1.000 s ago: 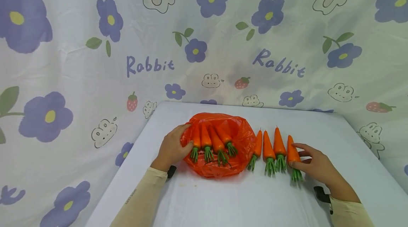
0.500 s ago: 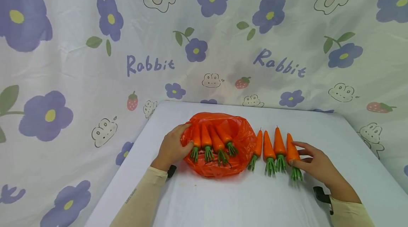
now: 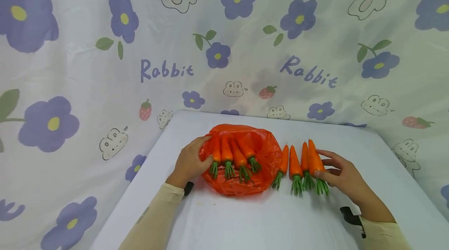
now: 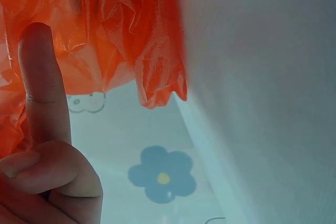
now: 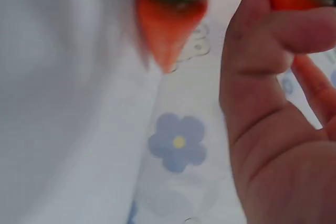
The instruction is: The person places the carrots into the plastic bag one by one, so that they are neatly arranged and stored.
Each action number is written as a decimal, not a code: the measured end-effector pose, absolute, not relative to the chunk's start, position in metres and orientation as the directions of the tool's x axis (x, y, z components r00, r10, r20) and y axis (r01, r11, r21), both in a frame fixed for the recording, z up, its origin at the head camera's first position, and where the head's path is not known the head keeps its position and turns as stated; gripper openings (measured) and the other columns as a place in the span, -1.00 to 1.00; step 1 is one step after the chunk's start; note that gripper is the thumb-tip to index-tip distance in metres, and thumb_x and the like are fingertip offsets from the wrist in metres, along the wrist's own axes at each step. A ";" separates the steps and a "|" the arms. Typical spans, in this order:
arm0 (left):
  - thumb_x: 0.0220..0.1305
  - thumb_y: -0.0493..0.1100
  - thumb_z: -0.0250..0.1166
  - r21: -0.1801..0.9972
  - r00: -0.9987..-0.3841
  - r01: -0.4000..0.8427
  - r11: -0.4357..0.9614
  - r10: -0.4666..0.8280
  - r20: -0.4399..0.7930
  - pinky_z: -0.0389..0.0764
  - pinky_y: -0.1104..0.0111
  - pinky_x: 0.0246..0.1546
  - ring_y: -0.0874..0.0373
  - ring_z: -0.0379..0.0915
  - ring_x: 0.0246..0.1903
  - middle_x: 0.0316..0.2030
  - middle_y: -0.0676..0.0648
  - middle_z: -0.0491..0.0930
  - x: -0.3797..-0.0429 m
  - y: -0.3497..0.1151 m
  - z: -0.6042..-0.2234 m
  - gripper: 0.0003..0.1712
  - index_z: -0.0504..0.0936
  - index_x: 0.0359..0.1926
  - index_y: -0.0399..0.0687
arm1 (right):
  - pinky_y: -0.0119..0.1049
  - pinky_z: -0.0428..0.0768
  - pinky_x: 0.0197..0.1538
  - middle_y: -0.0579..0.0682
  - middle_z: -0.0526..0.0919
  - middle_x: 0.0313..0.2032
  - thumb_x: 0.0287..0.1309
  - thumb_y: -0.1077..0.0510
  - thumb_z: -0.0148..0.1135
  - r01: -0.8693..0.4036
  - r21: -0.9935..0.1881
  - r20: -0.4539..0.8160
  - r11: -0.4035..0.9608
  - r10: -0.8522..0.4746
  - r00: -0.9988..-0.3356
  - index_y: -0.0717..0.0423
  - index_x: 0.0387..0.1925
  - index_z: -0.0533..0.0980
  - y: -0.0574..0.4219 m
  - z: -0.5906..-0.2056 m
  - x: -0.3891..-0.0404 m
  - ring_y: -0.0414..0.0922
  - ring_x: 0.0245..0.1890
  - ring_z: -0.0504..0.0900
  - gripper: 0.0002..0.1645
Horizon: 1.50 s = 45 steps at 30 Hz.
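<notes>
A red plastic bag lies spread open in the middle of the table, with several carrots side by side in it, green stems toward me. At its left edge my left hand grips the plastic; the left wrist view shows one finger extended along the bag. My right hand pinches a carrot between thumb and fingers, tip pointing away. This carrot partly covers another carrot. Two more carrots, one in the row's middle and one beside the bag, lie to the left.
The white table ends at a hanging cloth printed with flowers and rabbits. A dark wrist camera sits at the right wrist, another dark wrist camera at the left.
My right hand has brought its carrot to the left, off its spot at the row's right end and over the neighbouring carrot. The left hand and the bag have stayed in place.
</notes>
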<state>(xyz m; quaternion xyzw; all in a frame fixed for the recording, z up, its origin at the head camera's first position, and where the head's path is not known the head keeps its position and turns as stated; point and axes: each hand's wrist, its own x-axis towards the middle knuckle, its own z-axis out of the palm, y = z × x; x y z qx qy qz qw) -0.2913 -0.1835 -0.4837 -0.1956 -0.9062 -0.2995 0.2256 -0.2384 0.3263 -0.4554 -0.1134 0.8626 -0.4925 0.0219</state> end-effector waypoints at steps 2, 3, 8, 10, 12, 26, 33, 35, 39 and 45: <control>0.18 0.01 0.34 0.453 -0.822 0.489 0.746 0.220 0.525 0.59 0.01 0.25 -0.04 0.58 0.23 0.26 -0.06 0.62 -0.292 -0.183 -0.483 -0.28 0.57 0.38 -0.04 | -0.11 0.74 -0.30 0.34 0.52 0.30 0.35 0.03 0.44 -0.195 -0.862 0.082 0.469 -0.250 -0.965 -0.14 0.58 0.30 0.323 -0.448 -0.240 0.07 -0.01 0.75 -0.14; 0.17 0.02 0.34 0.455 -0.824 0.487 0.746 0.219 0.522 0.58 0.02 0.26 -0.03 0.58 0.23 0.27 -0.06 0.62 -0.292 -0.182 -0.483 -0.28 0.57 0.38 -0.03 | -0.11 0.73 -0.31 0.33 0.53 0.29 0.35 0.06 0.43 -0.208 -0.865 0.088 0.456 -0.269 -0.959 -0.13 0.58 0.31 0.321 -0.444 -0.241 0.06 -0.02 0.75 -0.15; 0.18 0.03 0.34 0.447 -0.827 0.481 0.754 0.221 0.517 0.57 0.01 0.27 -0.04 0.57 0.25 0.28 -0.07 0.61 -0.292 -0.182 -0.481 -0.27 0.56 0.39 -0.04 | -0.08 0.73 -0.35 0.26 0.59 0.23 0.33 0.11 0.44 -0.255 -0.880 0.098 0.401 -0.371 -0.924 -0.18 0.54 0.36 0.301 -0.425 -0.253 0.08 -0.07 0.75 -0.19; 0.19 0.03 0.34 0.446 -0.829 0.476 0.758 0.218 0.514 0.57 0.00 0.27 -0.04 0.56 0.25 0.28 -0.07 0.61 -0.292 -0.182 -0.481 -0.27 0.56 0.39 -0.04 | -0.07 0.77 -0.27 0.20 0.61 0.21 0.31 0.10 0.46 -0.270 -0.886 0.096 0.377 -0.420 -0.902 -0.22 0.52 0.38 0.287 -0.417 -0.259 0.09 -0.05 0.76 -0.19; 0.18 0.02 0.35 0.448 -0.833 0.470 0.761 0.214 0.510 0.57 0.00 0.27 -0.05 0.57 0.24 0.28 -0.07 0.61 -0.292 -0.182 -0.481 -0.27 0.56 0.39 -0.04 | -0.05 0.79 -0.18 0.16 0.64 0.19 0.30 0.11 0.47 -0.290 -0.894 0.099 0.341 -0.480 -0.872 -0.23 0.51 0.40 0.271 -0.410 -0.264 0.11 -0.03 0.77 -0.20; 0.19 -0.01 0.37 0.456 -0.845 0.457 0.763 0.212 0.491 0.59 0.00 0.25 -0.04 0.57 0.23 0.28 -0.07 0.60 -0.288 -0.185 -0.482 -0.28 0.56 0.39 -0.05 | -0.05 0.69 0.14 -0.05 0.64 0.22 0.20 -0.02 0.55 -0.421 -0.846 0.060 0.328 -0.724 -0.687 -0.25 0.43 0.49 0.162 -0.377 -0.281 -0.02 0.10 0.69 -0.22; 0.21 -0.03 0.39 0.455 -0.835 0.476 0.753 0.224 0.503 0.56 0.01 0.28 -0.05 0.56 0.24 0.28 -0.07 0.60 -0.289 -0.186 -0.481 -0.29 0.56 0.40 -0.06 | -0.15 0.73 0.00 -0.07 0.67 0.09 0.09 -0.19 0.60 -0.379 -0.813 -0.052 0.443 -0.702 -0.710 -0.30 0.34 0.56 0.112 -0.392 -0.292 -0.05 -0.05 0.74 -0.24; 0.21 -0.05 0.36 0.462 -0.837 0.476 0.748 0.225 0.499 0.56 0.03 0.28 -0.03 0.57 0.24 0.27 -0.06 0.61 -0.289 -0.186 -0.480 -0.30 0.56 0.39 -0.05 | -0.15 0.73 -0.03 -0.10 0.68 0.06 0.07 -0.24 0.60 -0.376 -0.793 -0.064 0.480 -0.680 -0.731 -0.31 0.32 0.58 0.099 -0.399 -0.297 -0.07 -0.04 0.71 -0.24; 0.25 -0.13 0.22 0.487 -0.830 0.498 0.717 0.231 0.507 0.57 0.04 0.28 0.00 0.57 0.22 0.27 -0.03 0.61 -0.290 -0.188 -0.480 -0.35 0.57 0.39 -0.06 | -0.11 0.72 -0.02 -0.17 0.68 0.04 0.03 -0.33 0.58 -0.364 -0.741 -0.068 0.564 -0.602 -0.796 -0.29 0.30 0.58 0.078 -0.409 -0.308 -0.09 -0.02 0.65 -0.21; 0.29 -0.19 0.11 0.518 -0.830 0.507 0.689 0.228 0.509 0.56 0.03 0.29 0.03 0.55 0.26 0.30 0.00 0.59 -0.288 -0.188 -0.481 -0.37 0.56 0.40 -0.05 | -0.05 0.71 0.05 -0.21 0.66 0.08 -0.01 -0.32 0.61 -0.286 -0.743 -0.070 0.605 -0.496 -0.865 -0.21 0.30 0.58 0.057 -0.421 -0.319 -0.09 0.01 0.62 -0.17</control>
